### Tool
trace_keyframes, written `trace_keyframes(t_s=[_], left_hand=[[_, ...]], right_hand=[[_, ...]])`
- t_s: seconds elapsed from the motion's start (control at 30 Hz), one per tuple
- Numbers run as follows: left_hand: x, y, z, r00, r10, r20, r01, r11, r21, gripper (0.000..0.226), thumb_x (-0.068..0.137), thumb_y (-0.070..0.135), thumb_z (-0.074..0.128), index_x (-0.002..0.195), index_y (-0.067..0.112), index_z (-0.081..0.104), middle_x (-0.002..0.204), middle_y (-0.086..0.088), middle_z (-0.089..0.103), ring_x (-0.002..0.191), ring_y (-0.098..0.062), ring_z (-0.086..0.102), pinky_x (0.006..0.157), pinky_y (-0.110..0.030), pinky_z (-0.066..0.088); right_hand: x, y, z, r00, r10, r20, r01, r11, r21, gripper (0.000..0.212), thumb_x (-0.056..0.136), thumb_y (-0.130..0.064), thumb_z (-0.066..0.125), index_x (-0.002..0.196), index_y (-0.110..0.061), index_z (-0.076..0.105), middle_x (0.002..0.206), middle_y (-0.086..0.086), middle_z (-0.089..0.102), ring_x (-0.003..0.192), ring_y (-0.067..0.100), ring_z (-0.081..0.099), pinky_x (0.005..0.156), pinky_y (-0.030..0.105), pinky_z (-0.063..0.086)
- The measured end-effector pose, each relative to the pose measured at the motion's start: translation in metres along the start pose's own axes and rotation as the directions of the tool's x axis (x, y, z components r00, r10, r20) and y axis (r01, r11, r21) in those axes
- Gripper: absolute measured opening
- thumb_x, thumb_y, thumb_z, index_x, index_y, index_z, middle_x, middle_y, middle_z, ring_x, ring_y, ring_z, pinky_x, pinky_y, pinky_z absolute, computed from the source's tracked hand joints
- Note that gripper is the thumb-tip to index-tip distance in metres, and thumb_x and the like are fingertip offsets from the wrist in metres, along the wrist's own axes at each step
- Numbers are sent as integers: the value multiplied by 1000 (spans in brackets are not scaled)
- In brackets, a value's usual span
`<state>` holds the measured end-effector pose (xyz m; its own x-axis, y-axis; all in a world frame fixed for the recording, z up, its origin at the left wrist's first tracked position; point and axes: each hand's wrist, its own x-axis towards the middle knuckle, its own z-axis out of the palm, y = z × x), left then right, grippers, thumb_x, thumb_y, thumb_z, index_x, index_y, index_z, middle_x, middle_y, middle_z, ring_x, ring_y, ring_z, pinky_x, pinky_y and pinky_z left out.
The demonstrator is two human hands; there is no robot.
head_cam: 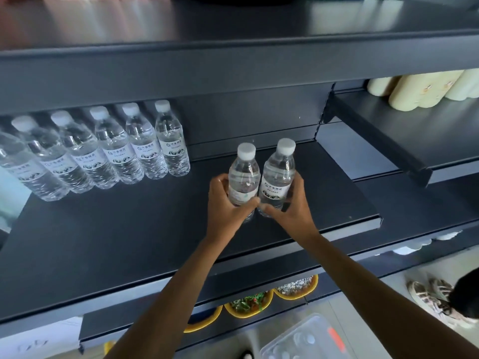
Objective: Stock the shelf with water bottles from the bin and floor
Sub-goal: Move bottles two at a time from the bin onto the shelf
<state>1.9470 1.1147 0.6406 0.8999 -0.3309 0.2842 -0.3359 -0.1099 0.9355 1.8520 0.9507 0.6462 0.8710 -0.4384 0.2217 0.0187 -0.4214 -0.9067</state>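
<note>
Two clear water bottles with white caps stand side by side over the middle of the dark shelf [129, 242]. My left hand [226, 203] grips the left bottle [243, 177] around its label. My right hand [293, 206] grips the right bottle [278, 174] the same way. Both bottles are upright and their sides touch. A row of several identical bottles [108, 151] stands along the back left of the same shelf, the nearest [171, 143] a short gap left of my hands. A clear plastic bin [305, 340] sits on the floor at lower right.
The shelf above [233, 60] overhangs the bottles. A higher side shelf [414, 130] at right carries pale yellow packages [425, 89]. Yellow bowls [248, 304] sit on a lower shelf. Someone's sandalled foot [427, 296] is on the floor at right.
</note>
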Motion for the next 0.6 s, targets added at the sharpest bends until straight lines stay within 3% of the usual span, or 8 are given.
trace_keyframes(t_s=[0.07, 0.17, 0.27, 0.37, 0.43, 0.5, 0.6], left_hand=[[1, -4, -12, 990, -19, 136, 23, 999, -31, 80, 75, 25, 89, 141, 27, 43, 129, 9, 66, 118, -8, 65, 97, -29, 54], [6, -9, -31, 959, -38, 281, 59, 996, -67, 81, 79, 24, 77, 147, 44, 36, 135, 21, 64, 132, -6, 56, 113, -35, 44], [-1, -12, -30, 965, -32, 262, 41, 999, -28, 87, 76, 29, 76, 150, 44, 32, 144, 16, 55, 136, -9, 50, 115, -36, 40], [-17, -11, -13, 986, -51, 158, 41, 997, 66, 91, 64, 44, 86, 142, 36, 41, 136, 13, 46, 125, -10, 51, 100, -27, 48], [-19, -13, -4, 995, -67, 70, 60, 993, 98, 83, 61, 50, 87, 131, 28, 49, 126, 10, 51, 113, -10, 57, 91, -33, 55], [-14, -15, -5, 994, -91, 59, 83, 990, 117, 76, 64, 47, 87, 128, 26, 52, 120, 11, 59, 106, -7, 64, 88, -39, 58], [-3, -17, -18, 974, -126, 186, 107, 989, 105, 81, 76, 25, 87, 144, 29, 44, 127, 13, 65, 116, -3, 63, 99, -32, 55]], right_hand=[[-5, 17, 10, 998, 34, -57, -41, 990, -134, 95, 73, -28, 92, 149, -28, 34, 133, -9, 43, 125, 11, 51, 105, 38, 52], [-9, 28, 19, 994, -14, -109, -23, 944, -329, 87, 75, -30, 89, 145, -19, 40, 125, -6, 44, 120, 16, 48, 105, 44, 49], [-8, 29, 21, 989, -41, -145, -13, 935, -354, 85, 77, -32, 88, 147, -17, 41, 126, -3, 50, 120, 16, 49, 104, 38, 48], [-9, 30, 20, 988, -54, -145, -3, 931, -366, 83, 79, -35, 86, 146, -19, 40, 126, -3, 52, 118, 15, 52, 103, 41, 50], [-8, 32, 20, 989, -49, -137, -5, 928, -372, 82, 81, -37, 85, 147, -19, 41, 127, -4, 53, 119, 15, 53, 103, 42, 50], [-8, 33, 20, 990, -47, -133, -6, 926, -377, 81, 82, -37, 83, 148, -19, 40, 128, -4, 53, 119, 14, 53, 104, 43, 49], [-9, 32, 20, 990, -59, -127, 7, 927, -374, 80, 84, -37, 81, 149, -19, 39, 130, -4, 54, 121, 13, 52, 105, 39, 48]])
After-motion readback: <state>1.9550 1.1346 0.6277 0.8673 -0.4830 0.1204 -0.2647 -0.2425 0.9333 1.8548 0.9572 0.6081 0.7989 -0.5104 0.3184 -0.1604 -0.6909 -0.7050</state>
